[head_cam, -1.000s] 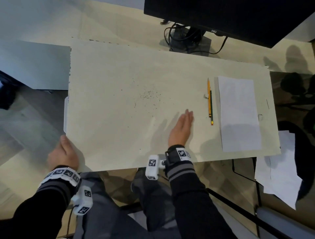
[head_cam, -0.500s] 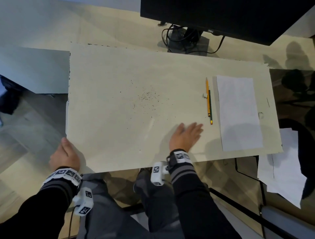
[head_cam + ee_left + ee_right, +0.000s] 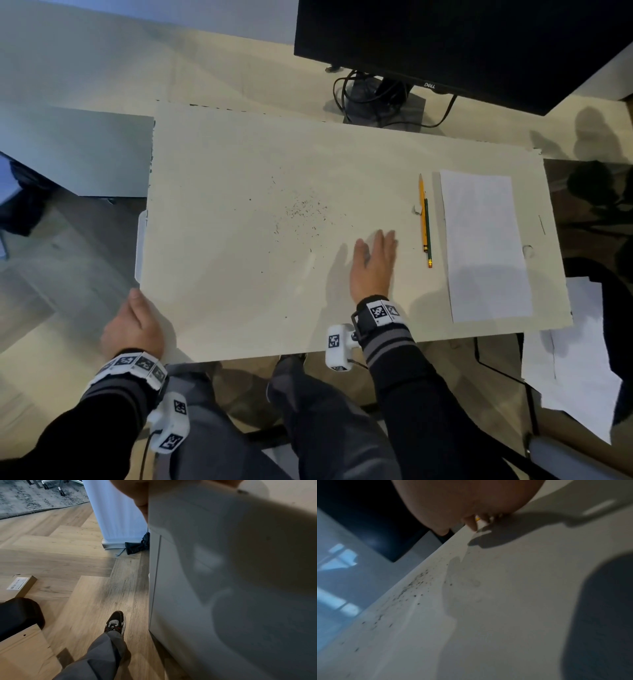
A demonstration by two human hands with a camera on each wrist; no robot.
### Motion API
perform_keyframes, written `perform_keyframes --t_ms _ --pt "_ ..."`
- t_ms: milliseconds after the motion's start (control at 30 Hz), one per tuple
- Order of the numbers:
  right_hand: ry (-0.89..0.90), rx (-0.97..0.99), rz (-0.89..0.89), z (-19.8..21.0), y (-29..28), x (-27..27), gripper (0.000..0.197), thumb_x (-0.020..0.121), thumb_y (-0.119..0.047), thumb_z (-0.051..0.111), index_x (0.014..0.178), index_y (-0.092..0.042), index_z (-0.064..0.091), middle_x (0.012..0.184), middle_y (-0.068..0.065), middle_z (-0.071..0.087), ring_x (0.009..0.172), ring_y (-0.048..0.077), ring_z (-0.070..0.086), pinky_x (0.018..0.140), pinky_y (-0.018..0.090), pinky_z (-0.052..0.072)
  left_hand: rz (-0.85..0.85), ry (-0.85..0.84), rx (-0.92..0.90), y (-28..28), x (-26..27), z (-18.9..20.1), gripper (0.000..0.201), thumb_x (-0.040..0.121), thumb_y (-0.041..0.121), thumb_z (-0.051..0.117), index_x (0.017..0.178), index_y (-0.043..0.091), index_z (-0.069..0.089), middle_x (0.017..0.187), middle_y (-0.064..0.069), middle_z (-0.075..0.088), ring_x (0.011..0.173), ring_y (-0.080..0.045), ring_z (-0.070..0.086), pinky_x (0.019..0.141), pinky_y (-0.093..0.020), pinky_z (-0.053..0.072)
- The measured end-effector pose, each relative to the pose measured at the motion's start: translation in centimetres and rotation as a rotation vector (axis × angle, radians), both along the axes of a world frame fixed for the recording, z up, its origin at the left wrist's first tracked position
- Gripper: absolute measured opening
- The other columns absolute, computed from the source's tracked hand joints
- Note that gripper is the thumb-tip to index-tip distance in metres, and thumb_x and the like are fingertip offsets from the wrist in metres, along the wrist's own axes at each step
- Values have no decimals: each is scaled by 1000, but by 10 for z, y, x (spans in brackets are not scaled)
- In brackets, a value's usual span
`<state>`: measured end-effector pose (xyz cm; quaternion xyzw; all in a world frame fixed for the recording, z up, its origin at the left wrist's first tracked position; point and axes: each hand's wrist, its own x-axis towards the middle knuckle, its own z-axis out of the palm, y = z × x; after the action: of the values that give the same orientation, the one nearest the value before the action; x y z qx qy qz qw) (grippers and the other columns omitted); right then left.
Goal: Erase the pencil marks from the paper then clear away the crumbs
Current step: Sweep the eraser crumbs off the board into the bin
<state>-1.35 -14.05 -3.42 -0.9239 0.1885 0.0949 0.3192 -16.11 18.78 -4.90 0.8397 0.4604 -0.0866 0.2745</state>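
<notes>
Dark crumbs (image 3: 303, 214) remain scattered mid-sheet; clearing looks unfinished. Right hand (image 3: 371, 265) lies flat, fingers straight, holding nothing; left hand (image 3: 132, 325) grips the big sheet (image 3: 222, 291) corner.

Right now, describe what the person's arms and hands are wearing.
Both hands, the left hand and the right hand, are bare. The sleeves are black with grey striped cuffs. Each wrist carries a band of black-and-white square markers and a white camera block bearing similar markers, with a thin cable.
</notes>
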Motion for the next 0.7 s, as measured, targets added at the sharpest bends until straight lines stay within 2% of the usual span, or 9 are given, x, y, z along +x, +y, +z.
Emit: perform_keyframes --t_ms 67,133,167,233,300,433,500,600,700 --pt "-63 28 -10 2 -11 3 64 103 -47 34 156 -18 15 165 -5 1 151 12 0 122 33 8 -5 -15 0 0 0 0 82 97 55 8 125 -5 57 108 -41 59 101 -58 54 90 -55 42" --pt "-73 14 -208 2 -32 12 60 105 -42 32 156 -13 18 165 1 5 151 17 6 123 35 11 -6 -33 7 -2 -1 -1 80 98 53 10 124 -7 57 107 -42 59 100 -59 54 88 -55 42" --pt "-46 0 -255 2 -36 18 60 105 -40 31 156 -11 18 165 4 4 152 19 5 123 35 9 -7 -42 9 -2 0 0 80 98 52 10 123 -7 57 106 -42 59 99 -59 54 88 -55 42" --pt "2 -28 -132 1 -28 26 62 105 -43 30 156 -12 15 165 2 0 152 17 -2 123 35 2 -13 -42 10 -2 -1 0 79 98 52 10 122 -7 57 104 -43 59 98 -59 54 87 -56 42" --pt "-28 33 13 0 -19 33 62 104 -44 33 156 -15 16 165 -3 3 151 12 -1 122 32 3 -17 -26 9 0 -3 -1 79 99 53 10 124 -7 57 104 -43 59 98 -59 54 88 -56 42" --pt "-104 34 -145 4 -35 55 57 106 -37 36 155 -11 23 164 2 14 150 15 12 116 20 9 -22 -29 2 1 -2 -3 82 98 54 9 124 -7 57 105 -43 59 100 -60 53 90 -57 41" --pt "-76 -3 -142 3 -39 65 58 106 -37 34 155 -9 22 165 4 11 151 16 7 121 26 6 -22 -38 2 1 -2 -4 81 98 54 10 124 -7 57 106 -43 59 100 -61 53 91 -58 42" --pt "3 -77 -22 -2 -21 68 62 106 -42 29 156 -8 14 165 6 -2 152 21 -6 123 34 -5 -12 -51 1 1 -1 -5 86 95 57 7 123 -7 57 106 -42 59 99 -60 54 89 -57 43" --pt "-18 -8 444 2 19 44 60 105 -46 24 156 -17 14 164 -2 -3 151 13 -8 122 30 -5 0 -58 -7 0 0 -3 86 94 56 8 122 -9 57 105 -43 59 98 -60 54 87 -56 43"
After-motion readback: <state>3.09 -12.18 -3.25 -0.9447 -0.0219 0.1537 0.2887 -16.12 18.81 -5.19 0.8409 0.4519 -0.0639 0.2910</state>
